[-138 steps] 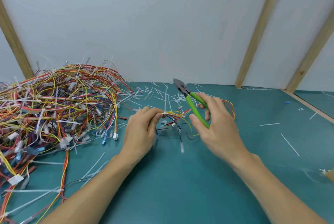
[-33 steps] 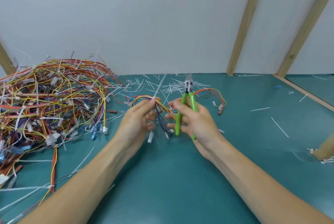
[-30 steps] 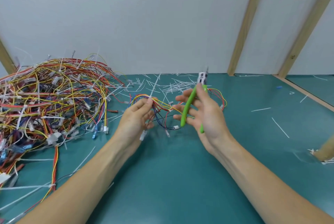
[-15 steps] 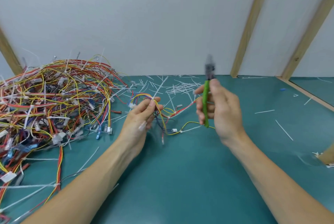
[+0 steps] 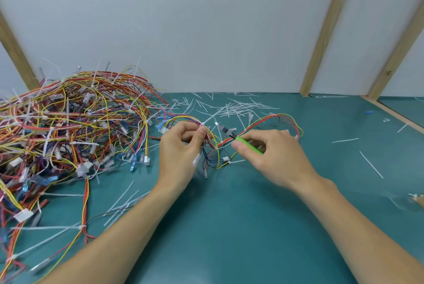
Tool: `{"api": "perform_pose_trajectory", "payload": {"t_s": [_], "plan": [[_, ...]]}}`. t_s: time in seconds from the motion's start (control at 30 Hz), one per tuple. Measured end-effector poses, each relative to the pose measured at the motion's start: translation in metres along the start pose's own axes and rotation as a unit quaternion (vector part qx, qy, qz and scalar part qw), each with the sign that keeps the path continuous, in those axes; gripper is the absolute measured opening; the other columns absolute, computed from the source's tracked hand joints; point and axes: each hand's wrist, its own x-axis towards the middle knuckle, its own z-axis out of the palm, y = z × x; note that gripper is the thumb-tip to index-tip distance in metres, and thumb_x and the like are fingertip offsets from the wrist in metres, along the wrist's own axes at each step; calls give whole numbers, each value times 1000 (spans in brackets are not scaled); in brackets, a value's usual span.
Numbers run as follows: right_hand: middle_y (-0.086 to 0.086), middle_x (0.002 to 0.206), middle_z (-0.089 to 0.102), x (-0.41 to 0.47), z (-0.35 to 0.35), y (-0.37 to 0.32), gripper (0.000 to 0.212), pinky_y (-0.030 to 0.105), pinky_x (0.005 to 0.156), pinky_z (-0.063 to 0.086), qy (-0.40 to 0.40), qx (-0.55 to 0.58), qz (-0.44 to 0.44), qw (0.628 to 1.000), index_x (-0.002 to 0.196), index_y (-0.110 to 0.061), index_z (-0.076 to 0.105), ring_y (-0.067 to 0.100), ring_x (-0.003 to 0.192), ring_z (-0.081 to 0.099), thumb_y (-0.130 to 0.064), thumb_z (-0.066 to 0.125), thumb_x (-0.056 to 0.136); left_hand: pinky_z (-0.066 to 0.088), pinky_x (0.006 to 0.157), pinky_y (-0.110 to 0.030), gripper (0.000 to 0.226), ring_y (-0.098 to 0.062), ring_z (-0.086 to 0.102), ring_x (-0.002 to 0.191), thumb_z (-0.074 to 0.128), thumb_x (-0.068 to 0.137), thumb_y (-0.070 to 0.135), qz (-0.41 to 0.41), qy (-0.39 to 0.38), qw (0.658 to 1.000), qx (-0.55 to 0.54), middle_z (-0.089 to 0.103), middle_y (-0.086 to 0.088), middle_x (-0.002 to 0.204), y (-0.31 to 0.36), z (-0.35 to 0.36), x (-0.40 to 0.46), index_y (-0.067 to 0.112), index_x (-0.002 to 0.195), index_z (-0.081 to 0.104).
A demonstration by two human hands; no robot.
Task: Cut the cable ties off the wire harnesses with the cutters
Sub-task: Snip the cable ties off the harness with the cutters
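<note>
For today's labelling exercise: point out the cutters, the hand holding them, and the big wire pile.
cutters (image 5: 249, 143), head view, green handle.
right hand (image 5: 275, 157), head view, back of hand.
wire pile (image 5: 68, 118), head view, tangled middle.

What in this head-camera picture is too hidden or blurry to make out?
- Cutters: the right hand hides most of the green handles; the blurred tip doesn't show whether the jaws are open.
- Cable tie at the left hand: whether it's cut is too small to tell.
- Harness pile: cut off by the left edge.

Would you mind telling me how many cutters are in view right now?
1: the green-handled cutters, held in the right hand near the harness. Others could be buried under the wire pile.
</note>
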Motion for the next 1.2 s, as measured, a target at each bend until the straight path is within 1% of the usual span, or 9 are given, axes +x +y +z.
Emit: {"api": "perform_pose_trajectory", "payload": {"t_s": [0.13, 0.3, 0.6, 0.7, 0.8, 0.9, 1.0, 1.07, 1.2], "plan": [[-23, 79, 69, -3, 5, -5, 48, 35, 77, 51, 24, -15, -9, 1000, 93, -47, 67, 7, 81, 63, -84, 42, 76, 53, 64, -30, 15, -10, 67, 63, 69, 95, 17, 43, 2, 997, 60, 72, 4, 72, 2, 2, -4, 22, 83, 62], [-27, 83, 67, -3, 6, -7, 33, 34, 77, 53, 50, 15, -29, 998, 86, -50, 62, 1, 80, 63, -79, 50, 78, 49, 61, -16, 19, -12, 69, 61, 69, 95, 12, 55, 1, 997, 49, 72, 2, 71, 4, 3, -5, 21, 82, 60], [-24, 90, 68, -2, 6, 0, 30, 17, 83, 42, 53, 11, -48, 997, 93, -50, 66, 5, 81, 62, -76, 56, 82, 48, 59, -17, 19, -18, 73, 64, 69, 94, 9, 36, -21, 999, 8, 75, -3, 76, 5, 4, -6, 17, 79, 60], [-21, 87, 67, -1, 7, 2, 21, 20, 83, 43, 44, 27, -48, 997, 86, -51, 63, 11, 78, 60, -72, 60, 84, 49, 59, -17, 19, -19, 74, 64, 69, 94, 8, 31, -27, 999, -6, 75, -6, 79, 4, 4, -5, 17, 79, 61], [-17, 86, 71, -1, 6, 3, 34, 11, 73, 26, 33, 52, -36, 997, 94, -42, 69, 13, 78, 62, -73, 58, 84, 52, 62, -22, 19, -22, 73, 66, 68, 94, 6, 32, -36, 999, -6, 74, -7, 80, 3, 4, -5, 16, 79, 62], [-13, 72, 67, -1, 6, 6, 40, 30, 67, 29, 7, 79, -25, 997, 96, -41, 73, 12, 68, 57, -74, 56, 84, 54, 64, -27, 17, -23, 72, 67, 66, 95, 5, 41, -45, 998, 6, 72, -8, 80, 1, 4, -6, 13, 81, 62], [-6, 60, 48, -1, 5, 8, 33, 32, 60, 33, -20, 109, -27, 994, 87, -40, 74, 11, 58, 35, -69, 58, 88, 52, 63, -24, 17, -23, 71, 67, 65, 96, 4, 43, -54, 998, 12, 71, -7, 79, 1, 4, -6, 14, 82, 62], [1, 62, 48, -1, 4, 7, 33, 32, 59, 31, -47, 133, -21, 990, 85, -39, 75, 11, 58, 32, -67, 59, 89, 50, 62, -22, 18, -23, 70, 67, 65, 96, 5, 43, -59, 997, 8, 71, -5, 78, 1, 4, -6, 15, 81, 62], [-4, 75, 72, -1, 0, 3, 36, 26, 58, 43, -111, 231, 30, 966, 83, -41, 80, 11, 58, 52, -69, 59, 85, 48, 58, -22, 17, -21, 66, 62, 65, 96, 6, 46, -61, 997, 16, 70, 1, 74, 1, 4, -7, 15, 81, 62]]}}
